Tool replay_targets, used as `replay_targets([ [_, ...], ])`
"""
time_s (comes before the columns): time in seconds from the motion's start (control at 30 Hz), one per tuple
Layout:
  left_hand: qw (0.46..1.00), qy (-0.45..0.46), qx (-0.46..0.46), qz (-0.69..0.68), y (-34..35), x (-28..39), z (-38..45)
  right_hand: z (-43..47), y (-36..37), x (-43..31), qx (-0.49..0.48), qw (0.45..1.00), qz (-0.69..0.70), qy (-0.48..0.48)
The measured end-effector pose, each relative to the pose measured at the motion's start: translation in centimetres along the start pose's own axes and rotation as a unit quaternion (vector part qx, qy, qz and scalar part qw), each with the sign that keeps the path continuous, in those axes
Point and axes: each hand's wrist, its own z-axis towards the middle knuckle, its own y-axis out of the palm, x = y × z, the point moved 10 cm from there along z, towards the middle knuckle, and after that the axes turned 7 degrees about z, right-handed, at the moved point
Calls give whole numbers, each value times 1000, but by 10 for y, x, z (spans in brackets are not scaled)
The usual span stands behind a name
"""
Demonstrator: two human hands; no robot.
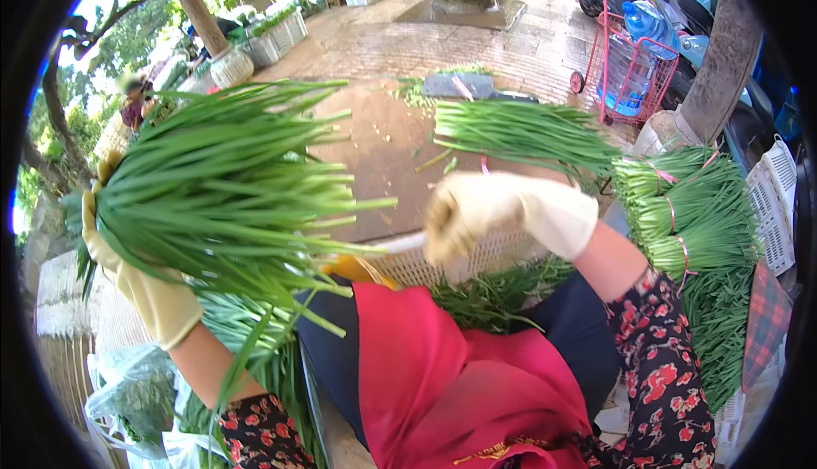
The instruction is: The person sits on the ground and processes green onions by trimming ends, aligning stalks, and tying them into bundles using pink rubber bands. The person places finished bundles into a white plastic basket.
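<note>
My left hand (143, 296), in a cream rubber glove, is raised at the left. It grips a large loose bunch of garlic chives (230, 194) by the leafy end, and the pale cut stems fan out to the right. My right hand (472, 213), gloved too and blurred, is curled into a fist above a white plastic basket (402, 258); nothing shows in it. Green leaf scraps (504, 296) fill the basket before my lap. Beyond the right hand, another chive bunch (523, 134) lies on a brown board (376, 188).
At the board's far edge rests a dark cleaver (459, 85) among chopped bits. Bunches tied with pink bands (676, 213) are stacked at my right. More chives (249, 322) and plastic bags (131, 392) sit at my left. A pink cart (632, 79) holds water bottles.
</note>
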Motion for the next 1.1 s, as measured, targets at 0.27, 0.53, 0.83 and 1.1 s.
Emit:
replay_targets([
  [0.27, 997, 63, -49, -6, 33, 66, 8, 104, -130, -104, 393, 853, -219, -264],
  [0.53, 990, 87, 110, 18, 48, 25, -4, 67, -60, -2, 353, 914, -192, -59],
  [0.83, 988, 52, 144, 31, 108, -20, -4, 5, 91, -58, 411, 739, -212, -490],
  [1.1, 982, 36, 167, 85, 154, -51, -13, 29, -1, 23, 342, 668, 489, -444],
])
